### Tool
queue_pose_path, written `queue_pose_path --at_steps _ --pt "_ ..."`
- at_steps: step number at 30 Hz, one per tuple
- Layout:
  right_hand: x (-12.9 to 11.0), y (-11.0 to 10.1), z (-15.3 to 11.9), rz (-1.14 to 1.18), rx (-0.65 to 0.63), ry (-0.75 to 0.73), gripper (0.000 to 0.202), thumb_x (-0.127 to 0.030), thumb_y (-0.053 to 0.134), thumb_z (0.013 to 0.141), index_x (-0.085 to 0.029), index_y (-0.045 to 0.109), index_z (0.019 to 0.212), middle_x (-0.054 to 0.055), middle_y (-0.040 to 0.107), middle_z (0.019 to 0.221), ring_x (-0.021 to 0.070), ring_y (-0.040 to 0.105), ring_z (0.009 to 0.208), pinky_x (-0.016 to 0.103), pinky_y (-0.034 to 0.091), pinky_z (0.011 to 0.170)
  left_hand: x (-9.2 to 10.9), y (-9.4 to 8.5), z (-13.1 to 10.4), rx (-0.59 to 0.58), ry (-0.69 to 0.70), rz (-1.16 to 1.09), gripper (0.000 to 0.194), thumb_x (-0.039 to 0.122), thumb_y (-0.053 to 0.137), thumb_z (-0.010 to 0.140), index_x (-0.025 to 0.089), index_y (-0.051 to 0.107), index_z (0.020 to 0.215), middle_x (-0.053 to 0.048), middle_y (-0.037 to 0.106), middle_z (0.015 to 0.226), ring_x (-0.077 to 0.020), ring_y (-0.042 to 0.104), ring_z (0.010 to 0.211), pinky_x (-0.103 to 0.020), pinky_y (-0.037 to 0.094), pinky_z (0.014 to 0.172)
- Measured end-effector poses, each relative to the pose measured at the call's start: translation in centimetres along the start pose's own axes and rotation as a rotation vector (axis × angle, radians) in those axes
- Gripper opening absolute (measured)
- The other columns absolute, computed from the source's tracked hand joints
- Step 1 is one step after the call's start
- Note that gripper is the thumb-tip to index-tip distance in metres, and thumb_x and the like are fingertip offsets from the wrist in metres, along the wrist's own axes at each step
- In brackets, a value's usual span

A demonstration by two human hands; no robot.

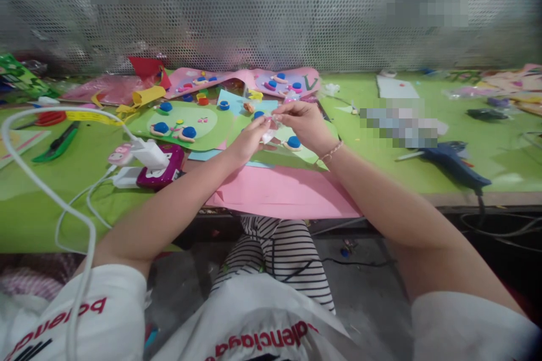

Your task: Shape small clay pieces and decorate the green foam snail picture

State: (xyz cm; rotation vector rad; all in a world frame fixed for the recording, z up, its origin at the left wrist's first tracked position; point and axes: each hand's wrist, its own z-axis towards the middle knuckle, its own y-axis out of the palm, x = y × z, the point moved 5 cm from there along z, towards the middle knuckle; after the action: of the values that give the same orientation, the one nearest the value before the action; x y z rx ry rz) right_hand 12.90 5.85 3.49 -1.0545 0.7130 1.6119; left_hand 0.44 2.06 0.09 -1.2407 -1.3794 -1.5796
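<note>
**Both Your Hands Meet on One Small Piece**

You sit at a broad bright-green counter (pixel 25 208), with a flat pink sheet (pixel 279 189) along the middle of its front edge. Toward the back edge spreads a pink decorated panel (pixel 237 80); nearer you, left of centre, lies a light-green panel (pixel 215 138) bearing figures with blue domed tops. Near the back left corner is a crumpled heap of see-through pink plastic (pixel 95 87), perhaps a bag; you cannot tell whether anything is inside. On the right, close to the front edge, rests a dark-blue glue gun (pixel 455 164); on the left, a boxy purple power block (pixel 166 172) has white plugs seated in it.

Your left hand (pixel 249 141) and right hand (pixel 302 121) meet over the counter's middle, just behind the pink sheet. The fingertips of both appear pinched on a small, clear-to-whitish plastic piece (pixel 268 135). The step looks like fine two-handed fingering of it; the next move seems to call for a light, steady pinch. Whether it is a little bag or holds anything is too blurred to tell.
</note>
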Motion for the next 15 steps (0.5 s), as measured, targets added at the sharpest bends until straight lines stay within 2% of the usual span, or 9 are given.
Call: queue_pose_path --at_steps 15 --pt "-0.14 0.33 -0.26 -0.014 -0.044 0.017 0.019 -0.029 0.082 0.066 -0.016 0.071 0.073 0.001 0.066 0.067 0.0101 0.06 0.063 0.026 0.051 0.066 -0.28 -0.16 0.27 0.008 0.003 0.02 0.014 0.031 0.056 0.087 0.018 0.061 0.089 -0.004 0.063 0.088 -0.0149 0.063 0.067 -0.029 0.052 0.065"
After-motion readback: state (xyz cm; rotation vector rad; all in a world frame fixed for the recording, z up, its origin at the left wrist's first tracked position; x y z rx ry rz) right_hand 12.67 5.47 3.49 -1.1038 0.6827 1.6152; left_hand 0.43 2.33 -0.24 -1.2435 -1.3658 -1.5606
